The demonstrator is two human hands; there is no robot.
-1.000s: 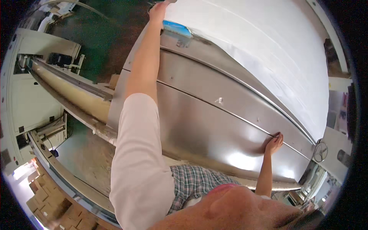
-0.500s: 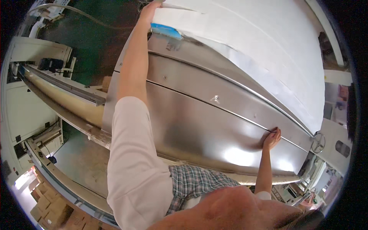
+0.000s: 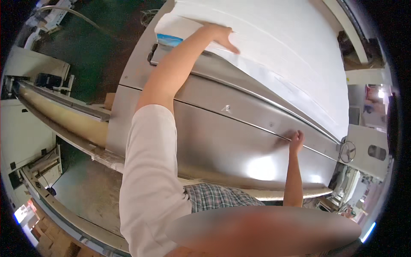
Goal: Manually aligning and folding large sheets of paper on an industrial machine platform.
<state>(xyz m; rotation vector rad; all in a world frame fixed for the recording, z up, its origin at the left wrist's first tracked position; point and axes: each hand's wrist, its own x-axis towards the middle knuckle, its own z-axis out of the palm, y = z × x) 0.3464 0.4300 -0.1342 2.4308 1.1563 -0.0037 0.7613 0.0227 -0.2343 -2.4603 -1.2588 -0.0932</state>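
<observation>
A wide white sheet (image 3: 295, 47), of cloth or paper, covers the far part of a bare metal machine table (image 3: 214, 132). My left hand (image 3: 220, 36) lies on it near its left end, thumb spread away from the fingers. Beside my left forearm a blue patch (image 3: 170, 40) shows at the sheet's near left corner. The sheet's near edge runs slantwise to the right over the metal. My right hand (image 3: 297, 140) is at the seam of the metal panel, fingers loosely curled in, with nothing seen in them.
A handwheel (image 3: 347, 151) stands at the table's right end. Along the near side runs a pale padded edge (image 3: 295, 195). At left are a long roller-like bar (image 3: 64, 113) and pale machine cabinets (image 3: 30, 124). Cardboard (image 3: 55, 235) lies at lower left.
My left hand has moved right and nearer from the sheet's far left corner onto its surface. The fingers of my right hand have curled in. The view has shifted slightly.
</observation>
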